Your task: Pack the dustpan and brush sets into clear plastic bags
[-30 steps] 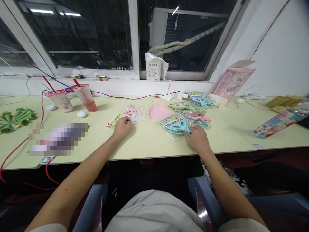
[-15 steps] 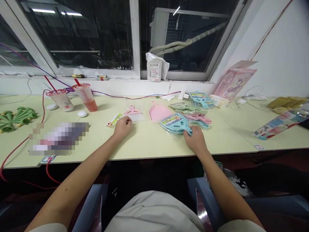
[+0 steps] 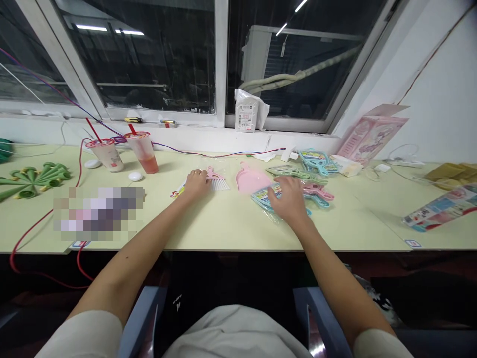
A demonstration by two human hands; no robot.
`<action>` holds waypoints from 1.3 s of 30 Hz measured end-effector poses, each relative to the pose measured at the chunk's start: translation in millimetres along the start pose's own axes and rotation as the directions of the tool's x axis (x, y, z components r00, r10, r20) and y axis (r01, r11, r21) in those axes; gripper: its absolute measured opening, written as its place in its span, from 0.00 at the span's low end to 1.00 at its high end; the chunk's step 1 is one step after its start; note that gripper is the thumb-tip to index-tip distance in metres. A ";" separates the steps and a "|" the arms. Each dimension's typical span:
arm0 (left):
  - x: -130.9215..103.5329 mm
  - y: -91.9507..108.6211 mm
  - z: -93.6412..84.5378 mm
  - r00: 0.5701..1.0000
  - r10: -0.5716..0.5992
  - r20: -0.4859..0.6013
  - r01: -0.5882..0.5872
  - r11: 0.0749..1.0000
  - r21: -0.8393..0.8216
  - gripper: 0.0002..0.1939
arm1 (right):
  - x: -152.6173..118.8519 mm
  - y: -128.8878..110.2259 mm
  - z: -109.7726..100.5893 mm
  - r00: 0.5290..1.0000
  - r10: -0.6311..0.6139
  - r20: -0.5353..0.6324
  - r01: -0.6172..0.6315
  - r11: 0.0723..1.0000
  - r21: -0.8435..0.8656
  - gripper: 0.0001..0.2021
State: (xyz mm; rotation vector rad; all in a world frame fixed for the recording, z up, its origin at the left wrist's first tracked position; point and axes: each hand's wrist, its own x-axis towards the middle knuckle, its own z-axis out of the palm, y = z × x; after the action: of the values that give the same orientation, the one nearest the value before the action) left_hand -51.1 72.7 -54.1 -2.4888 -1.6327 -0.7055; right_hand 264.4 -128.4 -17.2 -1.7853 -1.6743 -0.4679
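Observation:
My left hand (image 3: 198,185) lies over a label card (image 3: 178,191) and the left side of a pink brush (image 3: 219,183) with white bristles; its fingers are bent and what they touch is partly hidden. A pink dustpan (image 3: 250,180) lies flat to the right of the brush. My right hand (image 3: 288,199) rests on top of a bagged blue dustpan set (image 3: 262,198), fingers spread, covering most of it. Bagged green (image 3: 294,172) and pink (image 3: 321,191) sets lie just behind and beside it. Farther back is another bagged blue set (image 3: 317,161).
Two cups with red straws (image 3: 143,155) (image 3: 106,155) stand back left, near green plastic parts (image 3: 35,180). A pink box (image 3: 374,134) leans against the wall at right. A bagged item (image 3: 441,206) lies far right. Red cables (image 3: 46,216) cross the left side.
The view has shifted slightly. My right hand has let go of the blue set's handle and moved up over the set with spread fingers. My left hand has moved onto the brush's handle side.

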 end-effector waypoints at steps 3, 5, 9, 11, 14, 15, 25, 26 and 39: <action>23.7 1.6 10.3 0.992 -0.111 0.057 0.110 0.994 0.018 0.22 | 52.0 -16.6 36.1 0.985 -0.011 0.171 -0.002 0.997 0.074 0.19; 31.4 4.4 18.0 0.985 -0.163 0.060 0.163 0.987 0.008 0.23 | 84.7 -24.9 64.1 0.937 0.046 0.345 -0.072 0.995 0.062 0.19; 30.4 9.3 28.0 0.985 -0.160 0.057 0.161 0.987 -0.005 0.24 | 126.5 -39.1 109.1 0.806 0.188 0.561 -0.170 0.982 -0.084 0.21; 26.8 9.4 30.2 0.985 -0.158 0.075 0.159 0.987 -0.006 0.24 | 136.9 -42.5 123.4 0.776 0.241 0.583 -0.215 0.970 -0.115 0.23; 22.9 8.0 32.2 0.980 -0.173 0.103 0.175 0.984 -0.011 0.24 | 146.5 -38.7 138.3 0.761 0.295 0.578 -0.249 0.955 -0.160 0.26; 22.4 7.8 32.6 0.978 -0.182 0.105 0.185 0.983 -0.017 0.23 | 149.0 -35.6 142.1 0.752 0.311 0.581 -0.256 0.950 -0.178 0.26; 26.2 9.4 23.2 0.937 -0.329 0.121 0.347 0.920 -0.182 0.16 | 172.1 -25.1 149.8 0.768 0.259 0.585 -0.189 0.965 -0.180 0.20; 26.8 8.3 21.8 0.931 -0.344 0.123 0.362 0.913 -0.187 0.17 | 175.5 -26.6 146.2 0.786 0.244 0.568 -0.184 0.970 -0.161 0.20; 36.1 -8.0 3.5 0.885 -0.461 0.072 0.328 0.505 -0.798 0.23 | 117.5 -39.3 84.2 0.951 0.204 0.233 -0.286 0.865 0.413 0.13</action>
State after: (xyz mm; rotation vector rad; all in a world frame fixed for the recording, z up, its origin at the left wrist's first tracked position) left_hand -45.4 107.8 -43.5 -2.3648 -2.2000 -2.0539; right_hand 226.8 14.9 5.4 -1.6945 -1.4876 0.1896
